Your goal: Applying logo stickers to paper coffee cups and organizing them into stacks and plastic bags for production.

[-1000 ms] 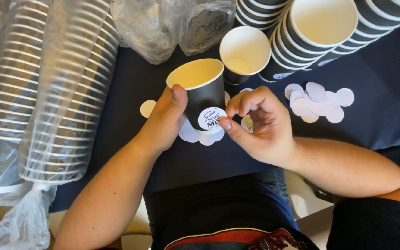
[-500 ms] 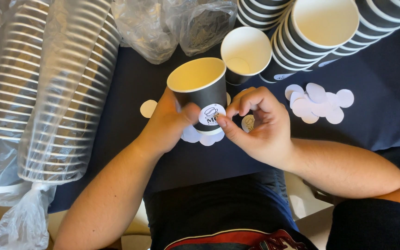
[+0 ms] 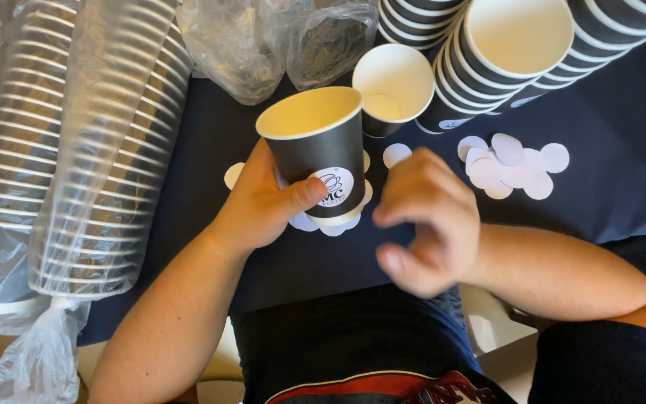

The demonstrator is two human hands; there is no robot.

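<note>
1. Over a dark blue cloth (image 3: 622, 179), seen from the head camera, the person's two bare hands work close together.
2. Left hand (image 3: 263, 206): closed around a black paper cup (image 3: 319, 153), thumb pressed across the front wall just beside a round white sticker (image 3: 336, 185). Cup is held clear of the cloth, tilted, its open mouth turned toward the camera; inside is pale.
3. Right hand (image 3: 424, 221): blurred, fingers loosely curled, holding nothing visible. It hangs just to the right of the cup, not touching it.
4. Under the cup, several white paper discs (image 3: 323, 224) lie on the cloth, partly hidden.
5. Further right, well apart from both hands, a loose pile of white discs (image 3: 514, 168).
6. Behind the held cup, a second open cup (image 3: 392, 84) stands just beside a lying stack of black cups (image 3: 510, 52).
7. Far left: long sleeves of nested cups in clear plastic wrap (image 3: 76, 150). Crumpled plastic bags (image 3: 278, 41) at the top edge.
</note>
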